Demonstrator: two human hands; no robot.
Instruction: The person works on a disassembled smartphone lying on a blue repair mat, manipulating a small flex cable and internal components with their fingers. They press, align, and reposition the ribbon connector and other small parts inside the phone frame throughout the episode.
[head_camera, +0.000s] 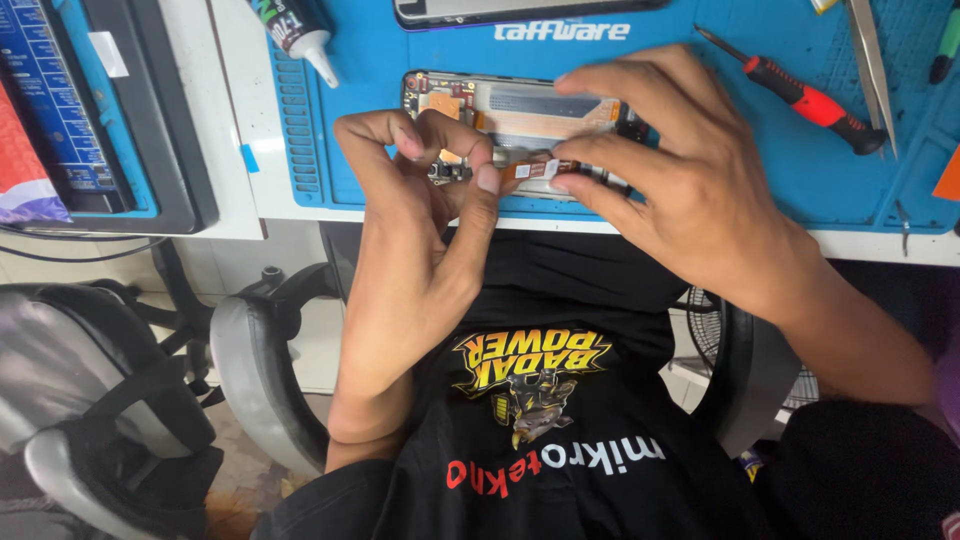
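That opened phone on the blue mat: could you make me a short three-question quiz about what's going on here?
1. True or false: both hands are at the opened phone.
2. Which tool lies on the blue mat to the right of the phone? A) red-handled screwdriver B) hammer C) scissors
3. Fill in: the left hand and right hand pinch a thin orange ____ over the phone.

Key: 1 true; 2 A; 3 flex cable.
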